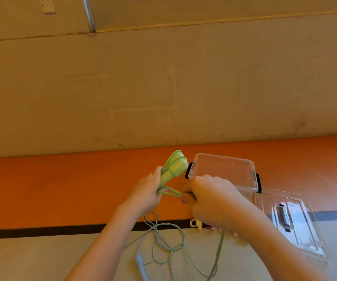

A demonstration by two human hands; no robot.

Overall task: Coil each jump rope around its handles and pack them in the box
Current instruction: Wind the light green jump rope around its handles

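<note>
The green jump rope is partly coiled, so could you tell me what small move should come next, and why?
Probably one more turn: the right hand should carry its pinched cord around the green handles that the left hand grips. Only a few loops show there, and much green cord trails loose below. The clear box stands open with nothing visible inside.

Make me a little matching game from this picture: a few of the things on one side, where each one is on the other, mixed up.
Things:
1. green handles
2. clear box
3. lid
4. grey-blue rope

Places:
A. lying flat on the floor, right of the box
B. held up in the left hand
C. standing open behind the right hand
D. loose on the floor between the two forearms

Pairs: 1-B, 2-C, 3-A, 4-D
</note>
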